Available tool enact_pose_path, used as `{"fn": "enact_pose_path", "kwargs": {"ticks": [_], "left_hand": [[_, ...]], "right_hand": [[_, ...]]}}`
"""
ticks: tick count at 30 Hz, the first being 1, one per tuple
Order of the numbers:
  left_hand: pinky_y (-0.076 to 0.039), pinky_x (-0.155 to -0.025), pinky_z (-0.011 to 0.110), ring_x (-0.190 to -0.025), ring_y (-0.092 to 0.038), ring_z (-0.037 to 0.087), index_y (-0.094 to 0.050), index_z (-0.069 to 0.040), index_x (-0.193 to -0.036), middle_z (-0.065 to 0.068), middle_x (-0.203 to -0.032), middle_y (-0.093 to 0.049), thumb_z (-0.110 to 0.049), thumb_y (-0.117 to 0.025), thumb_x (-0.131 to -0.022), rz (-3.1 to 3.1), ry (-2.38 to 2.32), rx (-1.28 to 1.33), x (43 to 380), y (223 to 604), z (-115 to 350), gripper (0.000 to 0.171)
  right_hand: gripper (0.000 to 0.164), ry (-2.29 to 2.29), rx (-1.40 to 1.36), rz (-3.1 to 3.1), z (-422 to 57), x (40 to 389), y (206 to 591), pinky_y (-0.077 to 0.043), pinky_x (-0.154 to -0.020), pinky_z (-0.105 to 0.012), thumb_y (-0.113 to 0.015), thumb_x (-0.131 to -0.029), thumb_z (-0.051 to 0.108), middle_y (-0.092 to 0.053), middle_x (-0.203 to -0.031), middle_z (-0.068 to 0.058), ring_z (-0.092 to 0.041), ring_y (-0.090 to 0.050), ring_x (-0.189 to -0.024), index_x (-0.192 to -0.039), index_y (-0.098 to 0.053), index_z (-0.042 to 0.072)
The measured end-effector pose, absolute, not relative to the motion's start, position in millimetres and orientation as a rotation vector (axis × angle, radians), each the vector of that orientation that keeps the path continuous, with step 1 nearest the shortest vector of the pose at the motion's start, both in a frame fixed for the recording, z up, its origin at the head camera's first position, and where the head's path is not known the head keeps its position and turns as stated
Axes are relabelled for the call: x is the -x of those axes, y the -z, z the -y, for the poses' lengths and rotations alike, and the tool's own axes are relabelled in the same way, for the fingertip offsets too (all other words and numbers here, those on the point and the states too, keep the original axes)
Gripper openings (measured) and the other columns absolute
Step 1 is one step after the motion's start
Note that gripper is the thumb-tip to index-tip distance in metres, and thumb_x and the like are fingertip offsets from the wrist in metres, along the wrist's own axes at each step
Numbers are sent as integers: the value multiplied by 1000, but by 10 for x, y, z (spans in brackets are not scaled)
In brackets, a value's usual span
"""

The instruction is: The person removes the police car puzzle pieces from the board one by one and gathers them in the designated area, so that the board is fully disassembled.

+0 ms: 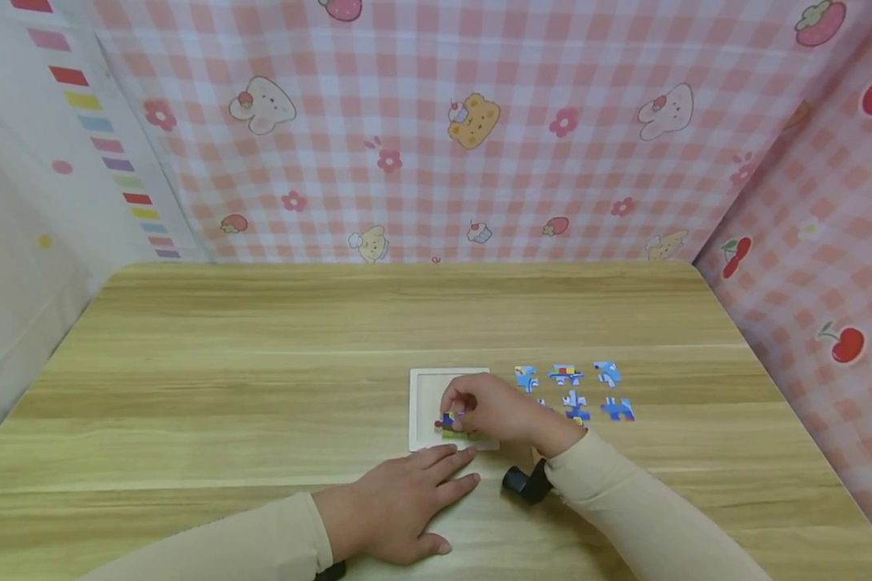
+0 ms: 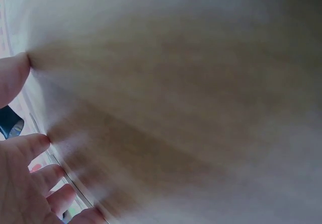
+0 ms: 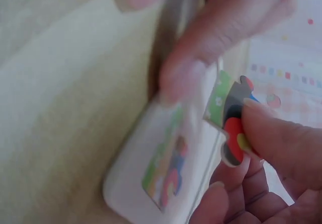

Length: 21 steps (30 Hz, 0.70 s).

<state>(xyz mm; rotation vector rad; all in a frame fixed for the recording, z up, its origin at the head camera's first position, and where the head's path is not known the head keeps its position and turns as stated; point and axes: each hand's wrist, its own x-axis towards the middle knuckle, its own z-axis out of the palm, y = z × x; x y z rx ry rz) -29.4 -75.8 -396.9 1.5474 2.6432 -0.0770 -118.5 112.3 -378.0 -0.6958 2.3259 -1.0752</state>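
Note:
My right hand [image 1: 497,410] is over a shallow white puzzle tray [image 1: 413,411], pinching a jigsaw piece [image 3: 232,118] between thumb and fingers. The piece is green, red, black and yellow, and is held tilted above the tray in the right wrist view. Below it, another section of puzzle [image 3: 166,171], blurred, with a green edge and blue and red shapes, lies inside the tray. My left hand [image 1: 400,504] lies palm down on the table, fingers spread, its fingertips right at the tray's near rim.
Several loose, mostly blue jigsaw pieces [image 1: 567,374] lie in rows on the wooden table [image 1: 225,387] right of the tray; my right forearm partly covers the nearer ones. A black wrist camera [image 1: 526,482] hangs under my right wrist. Checked pink cloth [image 1: 421,105] stands behind the table.

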Motion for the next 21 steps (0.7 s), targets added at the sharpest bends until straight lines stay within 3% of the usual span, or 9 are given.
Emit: {"fn": "enact_pose_path", "kwargs": {"ticks": [21], "left_hand": [[-34, -110, 31, -139, -34, 24, -40, -16, -147, 7, -156, -31, -56, -52, -92, -2601, 48, -1490, 316, 3979, 757, 69]], "right_hand": [[11, 1107, 658, -2371, -1517, 1277, 3627, -43, -63, -26, -64, -87, -3, -55, -80, -2, -15, -49, -73, -95, -65, 5]]}}
